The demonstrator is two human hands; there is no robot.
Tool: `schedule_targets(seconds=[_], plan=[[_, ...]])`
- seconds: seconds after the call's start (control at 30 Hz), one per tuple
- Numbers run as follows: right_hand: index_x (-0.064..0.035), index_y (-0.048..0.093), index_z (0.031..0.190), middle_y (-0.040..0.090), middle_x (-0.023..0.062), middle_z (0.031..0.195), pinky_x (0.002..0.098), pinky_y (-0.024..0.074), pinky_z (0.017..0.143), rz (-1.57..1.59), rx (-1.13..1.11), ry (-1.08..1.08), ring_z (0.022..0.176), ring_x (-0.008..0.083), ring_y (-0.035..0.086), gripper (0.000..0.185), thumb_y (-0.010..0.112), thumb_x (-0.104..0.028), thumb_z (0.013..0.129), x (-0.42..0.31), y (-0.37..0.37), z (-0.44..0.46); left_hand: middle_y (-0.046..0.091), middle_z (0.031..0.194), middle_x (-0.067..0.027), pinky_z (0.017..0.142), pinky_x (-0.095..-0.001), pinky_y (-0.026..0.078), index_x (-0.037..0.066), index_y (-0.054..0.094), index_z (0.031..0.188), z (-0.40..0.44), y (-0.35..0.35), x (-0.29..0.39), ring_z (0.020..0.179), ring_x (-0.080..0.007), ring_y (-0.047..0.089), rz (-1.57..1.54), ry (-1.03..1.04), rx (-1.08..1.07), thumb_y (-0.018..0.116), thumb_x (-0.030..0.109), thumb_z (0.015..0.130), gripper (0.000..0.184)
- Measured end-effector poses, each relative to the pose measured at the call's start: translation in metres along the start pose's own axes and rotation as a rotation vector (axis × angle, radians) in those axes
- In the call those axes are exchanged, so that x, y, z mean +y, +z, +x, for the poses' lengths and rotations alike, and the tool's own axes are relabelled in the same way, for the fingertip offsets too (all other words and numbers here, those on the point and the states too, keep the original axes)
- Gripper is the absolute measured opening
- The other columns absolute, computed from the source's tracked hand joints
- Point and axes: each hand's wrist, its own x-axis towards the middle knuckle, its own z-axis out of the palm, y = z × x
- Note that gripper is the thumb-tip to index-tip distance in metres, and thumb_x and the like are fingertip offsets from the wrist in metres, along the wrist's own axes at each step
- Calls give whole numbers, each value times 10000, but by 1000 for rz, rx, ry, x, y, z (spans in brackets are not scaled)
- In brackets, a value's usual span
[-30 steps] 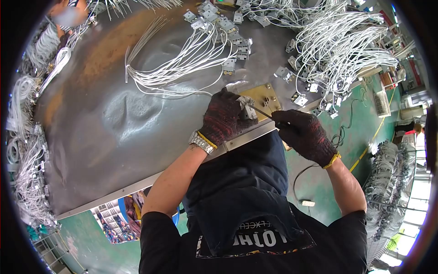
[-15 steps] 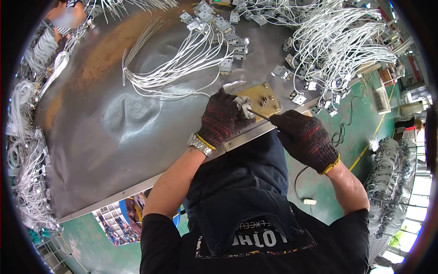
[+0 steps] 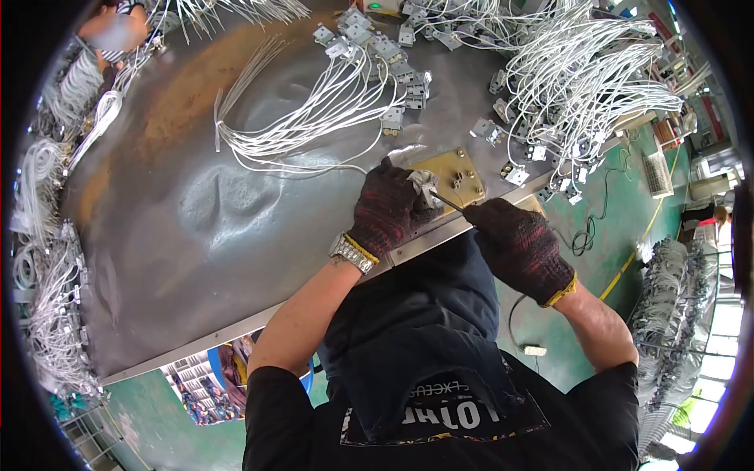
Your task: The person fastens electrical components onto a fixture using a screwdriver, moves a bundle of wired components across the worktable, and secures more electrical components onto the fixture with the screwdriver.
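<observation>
My left hand (image 3: 390,202), in a dark knitted glove, is closed around a small grey-white connector (image 3: 425,185) at the left edge of a brass-coloured plate (image 3: 463,169). A white cable runs leftward from that hand to a tied bundle of white wires (image 3: 263,145). My right hand (image 3: 518,245), gloved too, grips a thin dark screwdriver (image 3: 449,202). Its shaft points up and left, and the tip reaches the connector. Whether the tip sits in a screw is too small to tell. Pegs and a small metal block (image 3: 457,181) stand up from the plate.
A large tangle of white cables with grey connectors (image 3: 581,86) covers the right back of the metal table (image 3: 173,282). More connectors (image 3: 393,67) lie beyond the plate. Cable coils (image 3: 47,306) line the left edge. Another person (image 3: 118,31) is at the far left.
The view has shifted slightly, so the table and plate appear a little lower and further right. Both hands keep their hold on the connector and the screwdriver.
</observation>
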Motion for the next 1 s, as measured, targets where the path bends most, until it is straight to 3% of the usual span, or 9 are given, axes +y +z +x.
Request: schedule_targets(seconds=[0.17, 0.23, 0.4, 0.57, 0.7, 0.77, 0.8, 0.9, 1.0], plan=[[-35, 711, 1123, 708, 183, 987, 432, 570, 735, 78, -37, 6, 870, 385, 705, 313, 681, 9, 815, 3, -6, 7, 713, 1023, -101, 957, -481, 504, 114, 670, 1117, 1, -2, 2, 1012, -346, 660, -2, -11, -10, 872, 423, 749, 521], [-31, 713, 1116, 707, 184, 978, 432, 568, 731, 68, -27, 17, 867, 386, 705, 309, 678, 16, 813, -1, -3, 6, 723, 1013, -67, 987, -444, 482, 147, 704, 1099, 1, -2, 4, 1012, -284, 664, 58, -25, 4, 837, 495, 751, 510], [-23, 714, 1126, 708, 174, 947, 401, 566, 725, 135, 32, -14, 844, 362, 711, 327, 676, 34, 806, 10, -1, -1, 719, 1021, -86, 992, -454, 479, 137, 701, 1097, 1, 0, 0, 1036, -301, 656, 4, 12, 15, 832, 490, 754, 509], [-35, 682, 1257, 726, 84, 1040, 338, 580, 763, 437, 94, 150, 833, 176, 705, 430, 726, 13, 832, 14, 4, -9, 704, 1072, -133, 997, -478, 478, 120, 693, 1117, -5, -6, 7, 1072, -340, 641, 52, -36, 58, 830, 465, 745, 525], [-37, 657, 1301, 711, 46, 1088, 305, 581, 713, 815, 87, 277, 824, 115, 672, 433, 723, -13, 873, 21, 34, -25, 676, 1102, -161, 998, -506, 473, 94, 658, 1187, -15, -13, 10, 1068, -392, 624, 16, -169, -32, 858, 381, 728, 577], [-10, 648, 1293, 706, 42, 1066, 296, 550, 876, 1013, -86, 572, 1001, 107, 651, 408, 732, 26, 895, 10, 34, -27, 668, 1105, -169, 988, -512, 473, 88, 649, 1206, -22, -17, 11, 1059, -398, 621, 25, -218, -40, 856, 378, 724, 599], [-31, 645, 1302, 688, 22, 1016, 232, 512, 570, 1086, -55, 539, 727, 70, 617, 397, 701, -51, 910, 10, 43, -29, 663, 1088, -171, 975, -514, 473, 82, 638, 1223, -19, -26, 17, 1055, -402, 618, -2, -247, -72, 855, 376, 732, 612], [-31, 655, 1282, 667, 20, 962, 237, 489, 568, 1088, -134, 661, 708, 67, 595, 371, 699, -84, 917, 6, 46, -32, 652, 1090, -184, 933, -507, 484, 69, 639, 1225, -21, -39, 22, 1051, -396, 622, 9, -226, -73, 855, 377, 744, 610], [-33, 668, 1258, 648, 12, 924, 239, 465, 565, 1028, -129, 556, 705, 61, 579, 348, 696, -128, 925, 14, 64, -39, 663, 1060, -201, 853, -486, 511, 54, 663, 1176, -15, -57, 23, 983, -384, 651, 4, -199, -146, 852, 380, 764, 558]])
